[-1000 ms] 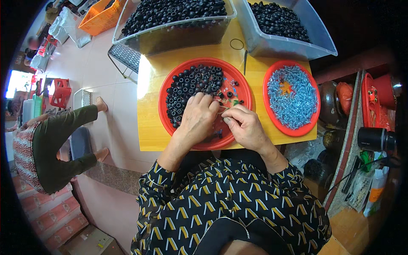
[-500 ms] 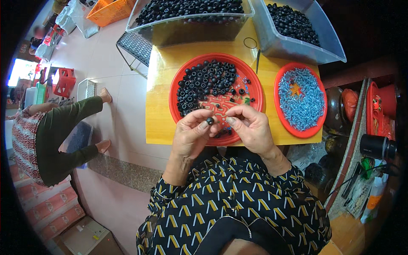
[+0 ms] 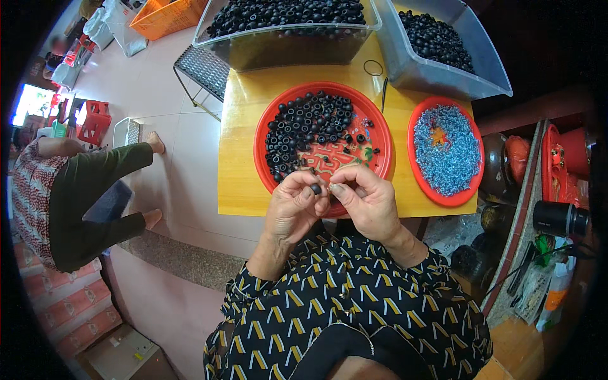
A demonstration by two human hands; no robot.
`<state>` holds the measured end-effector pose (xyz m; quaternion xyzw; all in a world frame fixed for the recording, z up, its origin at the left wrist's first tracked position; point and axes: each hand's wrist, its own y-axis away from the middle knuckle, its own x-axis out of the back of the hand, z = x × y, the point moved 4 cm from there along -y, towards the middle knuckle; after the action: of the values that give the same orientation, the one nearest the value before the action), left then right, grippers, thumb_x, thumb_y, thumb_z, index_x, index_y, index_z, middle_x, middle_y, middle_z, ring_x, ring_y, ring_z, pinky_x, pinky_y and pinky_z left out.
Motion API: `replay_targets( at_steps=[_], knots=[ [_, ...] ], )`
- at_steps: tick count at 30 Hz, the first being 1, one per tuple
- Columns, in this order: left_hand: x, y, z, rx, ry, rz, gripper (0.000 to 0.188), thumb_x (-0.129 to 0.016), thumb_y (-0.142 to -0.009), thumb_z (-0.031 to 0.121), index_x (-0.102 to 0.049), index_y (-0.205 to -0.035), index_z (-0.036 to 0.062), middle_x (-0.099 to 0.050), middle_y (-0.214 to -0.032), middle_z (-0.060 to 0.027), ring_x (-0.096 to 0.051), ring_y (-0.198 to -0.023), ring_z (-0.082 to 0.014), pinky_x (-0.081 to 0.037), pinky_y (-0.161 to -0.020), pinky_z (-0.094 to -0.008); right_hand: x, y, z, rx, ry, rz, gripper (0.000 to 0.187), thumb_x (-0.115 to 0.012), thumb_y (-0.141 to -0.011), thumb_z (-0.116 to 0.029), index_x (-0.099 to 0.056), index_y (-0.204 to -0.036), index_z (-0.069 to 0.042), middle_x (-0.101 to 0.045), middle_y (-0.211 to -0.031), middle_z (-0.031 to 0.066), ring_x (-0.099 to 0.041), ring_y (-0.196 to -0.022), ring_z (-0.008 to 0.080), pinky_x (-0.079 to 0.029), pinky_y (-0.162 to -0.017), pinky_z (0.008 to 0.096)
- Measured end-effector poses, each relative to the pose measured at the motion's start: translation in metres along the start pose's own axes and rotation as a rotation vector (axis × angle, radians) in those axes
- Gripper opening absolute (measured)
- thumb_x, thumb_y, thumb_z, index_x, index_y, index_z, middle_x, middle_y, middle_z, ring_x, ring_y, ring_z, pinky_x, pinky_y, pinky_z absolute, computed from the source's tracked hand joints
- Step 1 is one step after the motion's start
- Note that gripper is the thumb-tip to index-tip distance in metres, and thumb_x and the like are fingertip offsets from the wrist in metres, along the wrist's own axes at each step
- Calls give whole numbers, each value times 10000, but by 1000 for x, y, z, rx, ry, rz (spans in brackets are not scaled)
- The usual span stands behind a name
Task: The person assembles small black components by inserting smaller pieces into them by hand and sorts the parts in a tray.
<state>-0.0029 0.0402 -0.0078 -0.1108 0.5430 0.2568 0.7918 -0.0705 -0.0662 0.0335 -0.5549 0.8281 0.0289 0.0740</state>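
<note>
Between the thumb and forefinger of my left hand (image 3: 285, 212) is a round black bead-like piece (image 3: 315, 189). My right hand (image 3: 372, 204) is pinched close beside it, fingertips nearly meeting the left ones; what those fingers hold is too small to make out. Both hands are over the near rim of a round red tray (image 3: 260, 140). Many hollow, round black pieces (image 3: 307, 119) lie in its far and left part, a few scattered at the right. To the right, a smaller red tray (image 3: 412, 142) holds a heap of small, shiny pale-blue pieces (image 3: 451, 161).
Two clear plastic bins, one behind the tray (image 3: 285, 54) and one at far right (image 3: 437, 77), hold more black pieces. A black ring (image 3: 372, 67) and thin dark rod (image 3: 384, 94) lie on the yellow table (image 3: 235, 190). Another person (image 3: 85, 202) bends over at left.
My right hand has come leftward and slightly down, so its fingertips are now beside the black piece. The left hand has dropped slightly, still holding it. The person at left has shifted.
</note>
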Motion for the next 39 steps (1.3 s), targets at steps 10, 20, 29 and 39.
replay_targets(
  at_steps=[10,20,29,39],
  knots=[
    [6,4,-5,10,-11,90,167,-609,-798,86,-544,-942,30,-587,-825,-79,-574,-658,-148,-484,-585,-243,-7,0,-12,331,395,7,133,-566,-738,95,-538,-840,14,-519,-804,95,-556,-683,175,-463,-589,260],
    [3,8,-8,-117,-213,208,174,-609,-796,56,-543,-947,1,-602,-800,-100,-600,-652,-165,-492,-548,-243,-5,4,-6,249,368,-67,95,-553,-780,77,-531,-856,23,-497,-840,69,-554,-653,115,-475,-574,217],
    [-1,13,6,-96,-302,90,174,-584,-807,37,-539,-970,-3,-596,-838,-122,-585,-654,-162,-479,-558,-239,-1,-11,7,-325,-228,-248,69,-559,-812,-6,-535,-873,14,-555,-781,57,-567,-699,129,-473,-630,247],
    [10,12,13,-36,-2,99,210,-552,-817,29,-527,-1025,43,-554,-849,-119,-529,-675,-156,-426,-577,-262,7,-46,33,338,1108,-217,234,-527,-696,27,-561,-925,-7,-509,-787,160,-540,-744,319,-443,-650,394]
  ],
)
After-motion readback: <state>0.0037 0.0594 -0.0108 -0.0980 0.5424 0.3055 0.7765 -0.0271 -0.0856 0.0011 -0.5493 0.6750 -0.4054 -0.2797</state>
